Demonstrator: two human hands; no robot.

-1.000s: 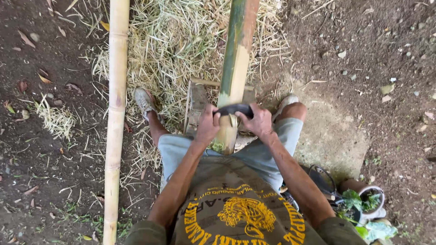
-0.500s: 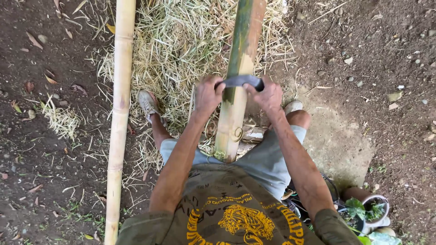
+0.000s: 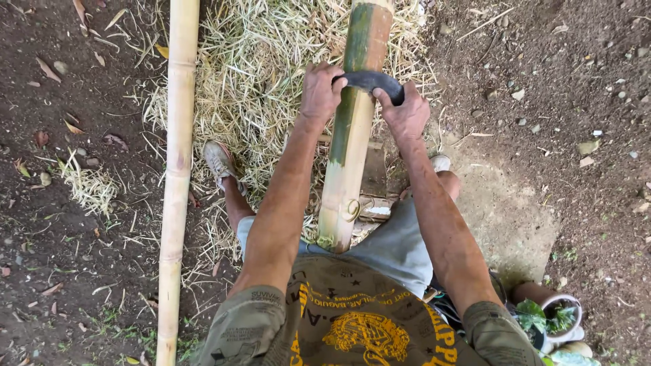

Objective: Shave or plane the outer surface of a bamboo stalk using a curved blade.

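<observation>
Left hand (image 3: 320, 91) closed around the left end of a dark curved blade (image 3: 369, 80), fingers wrapped tight and pressed together, upper middle of the frame. Right hand (image 3: 407, 114) clamped on the blade's right end, fingers curled over it, knuckles up. Blade laid crosswise over a thick bamboo pole (image 3: 351, 129), touching its rounded top side. Pole running from the top centre of the frame down to the lap, green on its upper stretch, pale yellow and scraped lower down, cut end just above the shorts (image 3: 400, 247). Both forearms stretched forward on either side of the pole.

Second bamboo pole (image 3: 178, 169), thinner and pale yellow, lying on the ground along the left of the frame, well apart from the hands. Heap of dry shavings (image 3: 264, 68) spread under and around the thick pole, upper centre. Grey shoe (image 3: 220, 161) resting on the shavings left of the pole. Bare dirt ground (image 3: 556, 102) with pebbles and dead leaves on both sides. Small potted plant (image 3: 553, 315) at the lower right corner.
</observation>
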